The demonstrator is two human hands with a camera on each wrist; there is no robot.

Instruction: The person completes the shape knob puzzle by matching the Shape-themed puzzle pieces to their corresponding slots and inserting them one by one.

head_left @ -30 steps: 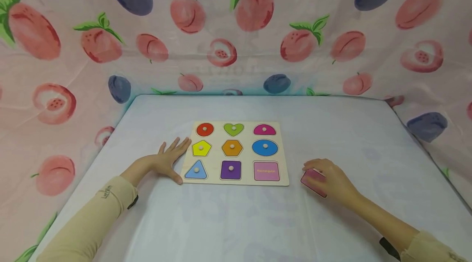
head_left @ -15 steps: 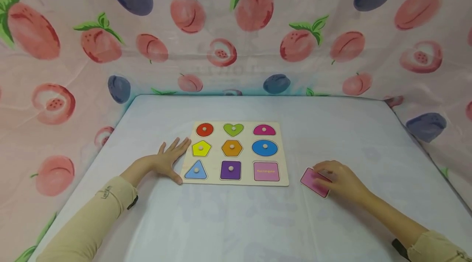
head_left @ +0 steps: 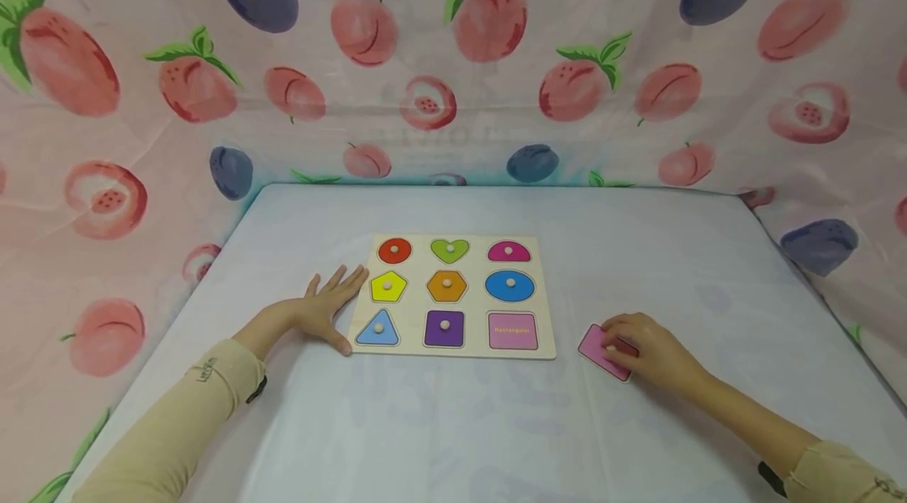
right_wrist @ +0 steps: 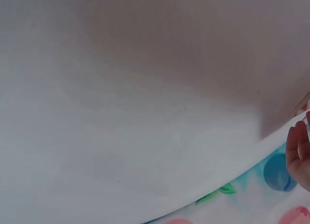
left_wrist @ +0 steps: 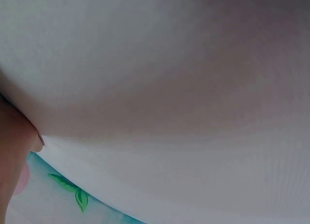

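A wooden peg puzzle board [head_left: 478,306] lies flat on the table, its colored shapes fitted with small knobs. The person's left hand [head_left: 322,312] rests spread at the board's left edge, fingers straight. Right of the board lies a pink rectangular puzzle piece [head_left: 594,345], turned at an angle. Over its right part, the right hand [head_left: 652,349] has thumb and fingertips together at the middle of the piece, pinching it there; the fingers mostly hide its knob. In the right wrist view, only some fingers [right_wrist: 298,149] show at the right edge.
The board's lower right space [head_left: 513,330] is a pink recess with printed lettering. Pieces in place include a purple square [head_left: 444,338] and a blue oval [head_left: 499,287]. A white cloth covers the table [head_left: 453,424]; a fruit-print curtain [head_left: 482,117] stands behind.
The right hand has drawn back rightward from lying across the pink piece, and its fingertips have come together on it. The piece and the left hand have stayed in place.
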